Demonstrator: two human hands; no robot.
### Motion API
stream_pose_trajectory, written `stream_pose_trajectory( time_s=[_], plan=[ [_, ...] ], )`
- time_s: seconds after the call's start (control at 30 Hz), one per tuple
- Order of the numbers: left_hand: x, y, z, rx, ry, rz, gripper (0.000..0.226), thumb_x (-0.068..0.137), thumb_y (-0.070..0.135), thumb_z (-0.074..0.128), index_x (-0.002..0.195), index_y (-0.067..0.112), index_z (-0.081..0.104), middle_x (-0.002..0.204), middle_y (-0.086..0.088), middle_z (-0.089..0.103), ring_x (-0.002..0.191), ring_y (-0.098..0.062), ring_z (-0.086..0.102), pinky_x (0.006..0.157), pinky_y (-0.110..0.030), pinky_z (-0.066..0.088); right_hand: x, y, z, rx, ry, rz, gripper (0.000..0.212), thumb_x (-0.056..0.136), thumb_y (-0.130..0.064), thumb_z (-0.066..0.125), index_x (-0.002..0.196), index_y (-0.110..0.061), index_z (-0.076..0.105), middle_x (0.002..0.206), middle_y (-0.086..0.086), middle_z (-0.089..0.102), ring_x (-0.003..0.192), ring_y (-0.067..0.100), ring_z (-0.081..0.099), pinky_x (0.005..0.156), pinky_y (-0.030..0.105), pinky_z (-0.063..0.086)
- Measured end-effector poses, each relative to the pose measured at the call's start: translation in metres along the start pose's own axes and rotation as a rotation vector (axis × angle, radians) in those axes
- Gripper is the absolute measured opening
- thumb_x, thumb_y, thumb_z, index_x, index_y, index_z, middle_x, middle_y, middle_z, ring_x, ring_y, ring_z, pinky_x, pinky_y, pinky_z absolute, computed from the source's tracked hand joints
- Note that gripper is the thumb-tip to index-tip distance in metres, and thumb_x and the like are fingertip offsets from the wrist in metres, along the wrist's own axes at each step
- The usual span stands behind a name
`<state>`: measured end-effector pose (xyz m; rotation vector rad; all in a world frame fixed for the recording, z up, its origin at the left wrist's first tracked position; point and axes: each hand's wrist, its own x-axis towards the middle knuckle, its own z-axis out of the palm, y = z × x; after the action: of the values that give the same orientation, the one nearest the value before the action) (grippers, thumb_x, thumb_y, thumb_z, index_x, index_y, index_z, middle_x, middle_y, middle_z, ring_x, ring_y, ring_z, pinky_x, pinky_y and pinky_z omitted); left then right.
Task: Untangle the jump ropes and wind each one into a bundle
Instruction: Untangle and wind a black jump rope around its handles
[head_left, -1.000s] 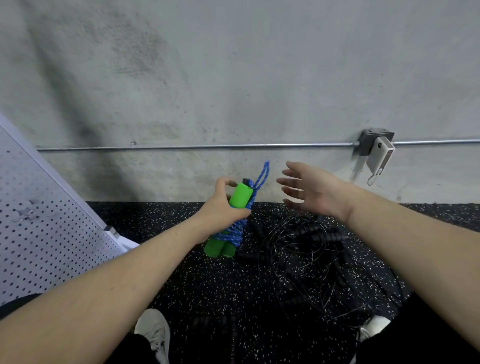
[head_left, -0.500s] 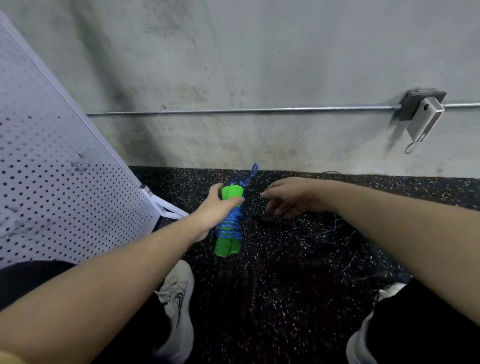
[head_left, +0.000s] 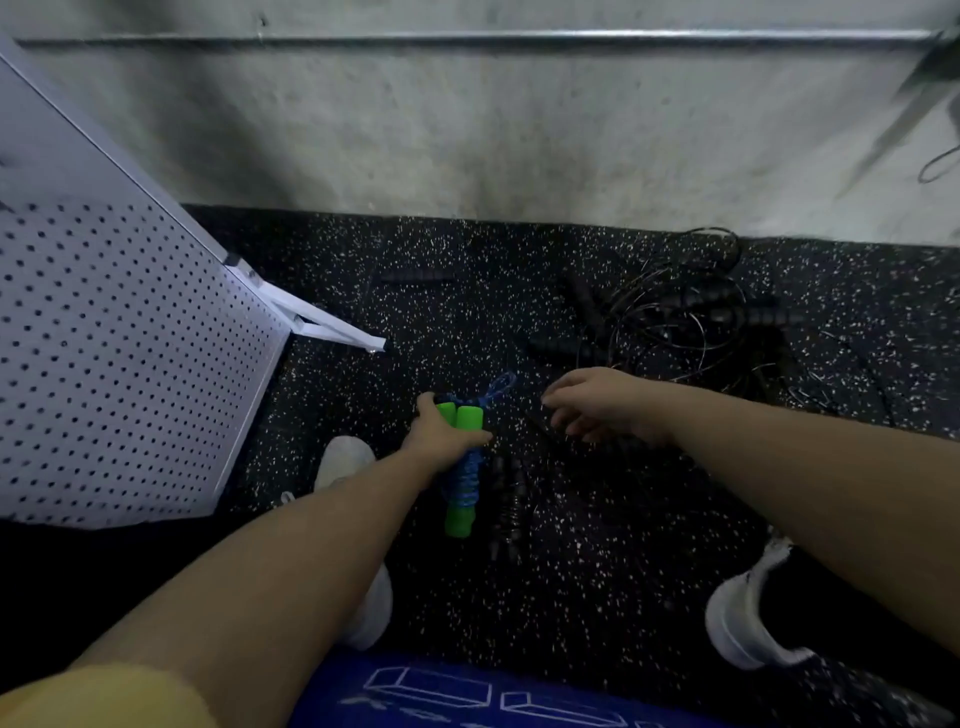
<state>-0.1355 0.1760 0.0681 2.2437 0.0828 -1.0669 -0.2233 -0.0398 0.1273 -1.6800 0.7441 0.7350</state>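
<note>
Fingers of the left hand (head_left: 441, 436) curl round the wound bundle of blue braided jump rope with bright green foam handles (head_left: 464, 457), held low over the black speckled rubber floor (head_left: 597, 571) at centre. The right hand (head_left: 597, 402) hovers just right of the bundle with fingers loosely spread, gripping nothing, above dark rope handles (head_left: 506, 499) lying on the floor. Farther right, near the grey concrete wall (head_left: 467, 130), sits a tangle of thin black jump ropes with ribbed black handles (head_left: 675, 322); a white perforated panel (head_left: 114, 353) leans at the left.
</note>
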Motion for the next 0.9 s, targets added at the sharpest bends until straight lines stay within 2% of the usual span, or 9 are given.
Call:
stream_pose_trajectory(
  time_s=[0.17, 0.33, 0.4, 0.5, 0.6, 0.67, 0.77, 0.9],
  plan=[
    [0.023, -0.034, 0.018, 0.116, -0.076, -0.098, 0.117, 0.077, 0.044, 0.087, 0.158, 0.022, 0.005, 0.153, -0.017, 0.034, 0.131, -0.037, 0.047, 0.110, -0.048, 0.043, 0.027, 0.029, 0.012, 0.019, -0.060, 0.075, 0.020, 0.100, -0.030, 0.059, 0.118, -0.020, 0.062, 0.103, 0.002, 0.070, 0.078, 0.013, 0.062, 0.067, 0.027, 0.051],
    [0.033, -0.028, 0.028, 0.312, -0.035, -0.049, 0.102, 0.078, 0.064, 0.076, 0.153, 0.017, 0.025, 0.149, -0.013, 0.030, 0.130, -0.038, 0.046, 0.108, -0.050, 0.044, 0.041, 0.040, 0.014, 0.034, -0.074, 0.095, 0.023, 0.101, -0.028, 0.057, 0.121, -0.018, 0.061, 0.101, 0.003, 0.069, 0.076, 0.013, 0.060, 0.064, 0.025, 0.049],
    [0.038, -0.019, 0.030, 0.403, 0.053, 0.001, 0.092, 0.084, 0.069, 0.068, 0.150, 0.016, 0.032, 0.147, -0.012, 0.032, 0.129, -0.038, 0.046, 0.105, -0.049, 0.045, 0.047, 0.042, 0.011, 0.038, -0.050, 0.095, 0.021, 0.101, -0.027, 0.057, 0.119, -0.018, 0.062, 0.100, 0.002, 0.069, 0.076, 0.014, 0.060, 0.065, 0.026, 0.050],
    [0.048, -0.003, 0.034, 0.507, 0.195, 0.151, 0.064, 0.093, 0.059, 0.060, 0.140, 0.017, 0.047, 0.142, -0.010, 0.043, 0.123, -0.033, 0.050, 0.099, -0.043, 0.045, 0.061, 0.047, 0.007, 0.061, 0.009, 0.081, 0.021, 0.099, -0.024, 0.059, 0.118, -0.016, 0.064, 0.101, 0.003, 0.068, 0.077, 0.015, 0.061, 0.065, 0.027, 0.051],
    [0.064, 0.015, 0.041, 0.443, 0.144, 0.231, 0.042, 0.097, 0.043, 0.059, 0.132, 0.019, 0.055, 0.138, -0.008, 0.048, 0.116, -0.028, 0.054, 0.098, -0.042, 0.048, 0.078, 0.048, 0.005, 0.112, 0.042, 0.069, 0.019, 0.098, -0.021, 0.061, 0.116, -0.016, 0.063, 0.106, 0.004, 0.069, 0.078, 0.015, 0.063, 0.068, 0.028, 0.055],
    [0.074, 0.027, 0.045, 0.420, 0.124, 0.250, 0.039, 0.096, 0.036, 0.060, 0.131, 0.019, 0.055, 0.135, -0.007, 0.050, 0.114, -0.026, 0.055, 0.097, -0.042, 0.049, 0.090, 0.045, 0.002, 0.131, 0.053, 0.066, 0.020, 0.097, -0.020, 0.061, 0.117, -0.016, 0.062, 0.109, 0.005, 0.068, 0.080, 0.015, 0.064, 0.069, 0.028, 0.056],
    [0.092, 0.047, 0.055, 0.548, 0.168, 0.355, 0.038, 0.096, 0.030, 0.061, 0.131, 0.019, 0.056, 0.132, -0.005, 0.054, 0.116, -0.025, 0.054, 0.098, -0.040, 0.046, 0.110, 0.041, -0.007, 0.168, 0.102, 0.038, 0.024, 0.096, -0.016, 0.063, 0.120, -0.016, 0.061, 0.110, 0.007, 0.067, 0.083, 0.017, 0.064, 0.070, 0.029, 0.057],
    [0.122, 0.076, 0.070, 0.501, 0.078, 0.451, 0.040, 0.095, 0.019, 0.063, 0.134, 0.017, 0.055, 0.137, -0.004, 0.052, 0.120, -0.023, 0.054, 0.102, -0.039, 0.046, 0.135, 0.037, -0.024, 0.215, 0.197, -0.008, 0.028, 0.094, -0.013, 0.064, 0.122, -0.015, 0.061, 0.100, 0.006, 0.066, 0.079, 0.016, 0.063, 0.067, 0.029, 0.056]
  ],
)
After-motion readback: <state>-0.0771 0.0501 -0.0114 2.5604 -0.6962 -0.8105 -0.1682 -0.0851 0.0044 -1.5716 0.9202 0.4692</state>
